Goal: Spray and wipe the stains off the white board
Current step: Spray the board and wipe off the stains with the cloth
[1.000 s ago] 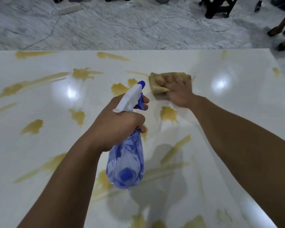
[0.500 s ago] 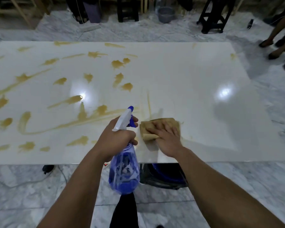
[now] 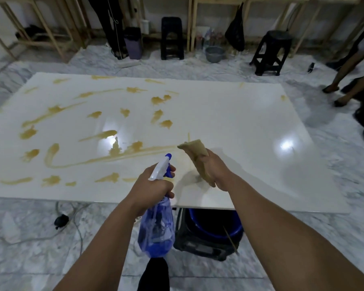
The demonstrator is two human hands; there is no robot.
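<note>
A large glossy white board lies flat, low above the floor. Several yellow-brown stains and long smears cover its left half; its right half looks clean. My left hand grips the neck of a blue spray bottle with a white and blue trigger head, held upright over the board's near edge. My right hand grips a stained tan cloth, lifted off the board, one corner pointing up and left.
A dark stool holding a blue basin stands under the board's near edge. A cable and black plug lie on the marble floor at left. Black stools, a grey bucket and wooden frames line the back. A person's legs stand at far right.
The view has pulled back and up from the board. My right hand wiped the cloth toward the near edge, then lifted it off the surface bunched in its grip. The bottle stayed in my left hand.
</note>
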